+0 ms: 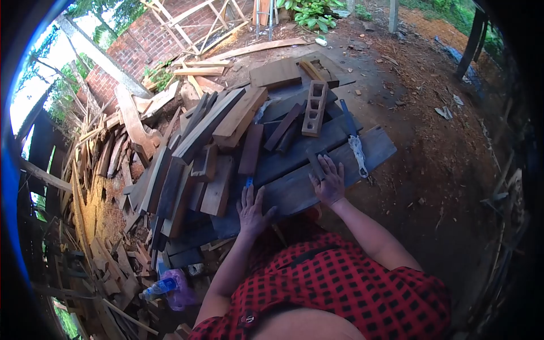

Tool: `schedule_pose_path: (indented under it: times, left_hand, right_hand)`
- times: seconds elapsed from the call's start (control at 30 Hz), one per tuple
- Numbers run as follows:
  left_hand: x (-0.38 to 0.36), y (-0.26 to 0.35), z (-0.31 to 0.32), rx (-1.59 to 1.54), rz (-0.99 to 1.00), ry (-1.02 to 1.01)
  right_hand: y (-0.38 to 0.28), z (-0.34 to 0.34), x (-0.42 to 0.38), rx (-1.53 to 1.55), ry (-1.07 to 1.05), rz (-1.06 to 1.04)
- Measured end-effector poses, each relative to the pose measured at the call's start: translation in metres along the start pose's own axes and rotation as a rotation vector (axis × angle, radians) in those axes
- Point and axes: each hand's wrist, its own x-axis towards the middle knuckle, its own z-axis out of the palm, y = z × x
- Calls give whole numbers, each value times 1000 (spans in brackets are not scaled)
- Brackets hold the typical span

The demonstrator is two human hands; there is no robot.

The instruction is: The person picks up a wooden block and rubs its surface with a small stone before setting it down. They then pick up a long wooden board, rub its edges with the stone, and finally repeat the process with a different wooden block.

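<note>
My left hand [253, 211] lies with its fingers apart at the near edge of a wide grey board [300, 182], close to a small blue object [249, 181]. On the same board, further right, my right hand [328, 180] rests spread beside a short dark wood block [315, 165]. Right of it lies a tool with a white, wrapped-looking part [357, 154] and a blue handle [346, 112]. Beyond the hands are a brick with square holes [314, 109], dark wood strips [283, 126] and a reddish-brown block [251, 149].
Stacked wood pieces [216, 187] fill the left of the work surface. Scrap wood [113, 272], a plastic bottle [160, 287] and a purple bag [180, 290] lie below left. A brick wall [136, 48] and a post [105, 56] stand behind.
</note>
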Motion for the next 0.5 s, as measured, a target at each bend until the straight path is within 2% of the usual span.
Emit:
schedule_pose_path:
  times: [0.5]
  left_hand:
    - [-2,-1,6,8,70,35]
  right_hand:
    - [2,3,-1,27,-1,29]
